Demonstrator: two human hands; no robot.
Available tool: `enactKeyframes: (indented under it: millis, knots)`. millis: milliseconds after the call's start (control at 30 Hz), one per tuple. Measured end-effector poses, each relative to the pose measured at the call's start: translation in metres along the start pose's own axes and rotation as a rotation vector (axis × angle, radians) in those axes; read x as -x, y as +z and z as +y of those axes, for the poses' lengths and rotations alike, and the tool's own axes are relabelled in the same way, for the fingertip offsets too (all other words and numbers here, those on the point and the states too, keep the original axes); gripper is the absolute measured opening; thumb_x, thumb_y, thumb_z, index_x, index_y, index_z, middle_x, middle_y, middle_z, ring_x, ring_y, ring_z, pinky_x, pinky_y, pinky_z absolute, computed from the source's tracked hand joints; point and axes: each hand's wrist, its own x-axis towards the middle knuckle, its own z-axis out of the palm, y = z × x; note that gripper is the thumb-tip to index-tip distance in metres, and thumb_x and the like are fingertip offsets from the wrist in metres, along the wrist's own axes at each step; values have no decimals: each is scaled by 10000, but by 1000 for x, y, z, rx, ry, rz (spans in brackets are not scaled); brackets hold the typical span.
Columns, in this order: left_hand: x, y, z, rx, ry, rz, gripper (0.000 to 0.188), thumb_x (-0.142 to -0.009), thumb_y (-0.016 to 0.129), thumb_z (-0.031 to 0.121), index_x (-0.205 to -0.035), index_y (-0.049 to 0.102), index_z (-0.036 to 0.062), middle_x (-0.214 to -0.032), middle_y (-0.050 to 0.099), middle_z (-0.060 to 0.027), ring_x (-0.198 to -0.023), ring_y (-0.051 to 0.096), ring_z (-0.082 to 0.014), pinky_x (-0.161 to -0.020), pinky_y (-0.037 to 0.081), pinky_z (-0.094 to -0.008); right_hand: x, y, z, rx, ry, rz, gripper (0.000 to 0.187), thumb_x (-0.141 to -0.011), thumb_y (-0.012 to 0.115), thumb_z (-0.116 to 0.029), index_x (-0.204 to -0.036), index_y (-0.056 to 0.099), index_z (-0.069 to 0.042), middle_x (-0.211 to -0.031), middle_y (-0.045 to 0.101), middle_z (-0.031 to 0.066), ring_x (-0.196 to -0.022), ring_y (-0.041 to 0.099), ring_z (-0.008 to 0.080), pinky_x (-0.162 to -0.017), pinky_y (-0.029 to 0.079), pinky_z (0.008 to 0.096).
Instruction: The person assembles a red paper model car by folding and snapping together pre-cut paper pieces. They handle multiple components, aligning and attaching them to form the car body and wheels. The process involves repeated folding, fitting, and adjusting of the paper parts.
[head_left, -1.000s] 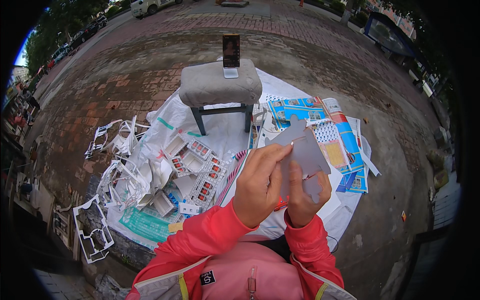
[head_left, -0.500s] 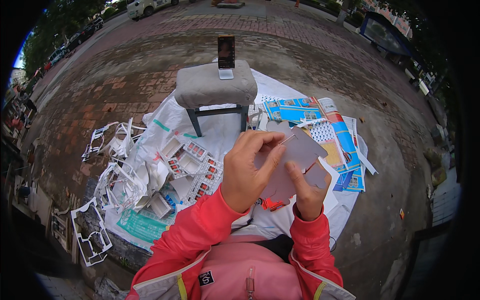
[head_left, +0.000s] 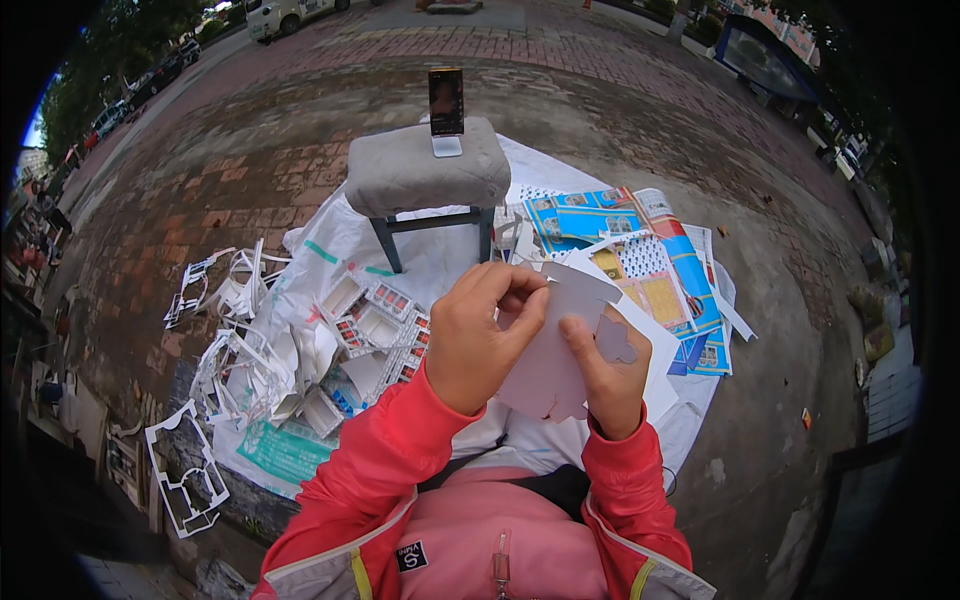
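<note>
Between my hands, above my lap, is a grey die-cut cardboard sheet [head_left: 545,362] with notched edges. My left hand [head_left: 478,330] is closed in a pinch at its upper left edge; the fingertips are partly hidden. With the thumb flat on the face and the fingers behind, my right hand [head_left: 614,380] grips the sheet's right side. A small grey shaped flap [head_left: 615,341] sticks out beside the right thumb; I cannot tell whether it is still joined to the sheet. White card [head_left: 660,385] shows behind the right hand.
Blue printed card sheets [head_left: 590,215] are piled at the right on a white ground sheet [head_left: 330,235]. At the left lie white card offcuts [head_left: 240,365] and assembled card pieces with red windows [head_left: 385,325]. Ahead, a grey padded stool [head_left: 430,168] bears a phone [head_left: 446,102] on a stand.
The grey cardboard has turned and tilted in my hands, and my left hand has shifted slightly left. A red printed part seen below it earlier is now out of sight.
</note>
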Motion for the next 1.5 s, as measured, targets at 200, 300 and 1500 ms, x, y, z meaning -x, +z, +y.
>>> enactKeyframes:
  millis: [200, 300, 1500]
  knots:
    - [3, 14, -4, -134, 157, 164, 84, -779, 701, -13, -853, 662, -2, -742, 618, -82, -624, 571, -172, -584, 463, -278, 3, 13, 8, 291, -280, 100, 150, -844, 671, 0, -808, 541, 65, -675, 507, 151, -566, 497, 252, -536, 391, 338]
    - [4, 17, -5, -141, 170, 180, 93, -768, 702, -26, -849, 661, -3, -742, 616, -83, -622, 565, -175, -581, 459, -286, 2, 17, 8, 375, -393, 148, 176, -826, 659, 28, -759, 497, 46, -662, 449, 157, -554, 437, 313, -519, 359, 378]
    - [-1, -20, -21, 189, -187, -327, 114, -855, 725, 94, -880, 690, -11, -832, 619, -49, -660, 590, -87, -584, 440, -228, -9, -20, -7, 18, 144, -252, 194, -896, 685, -139, -946, 671, 48, -828, 659, 65, -698, 602, 116, -621, 467, 250]
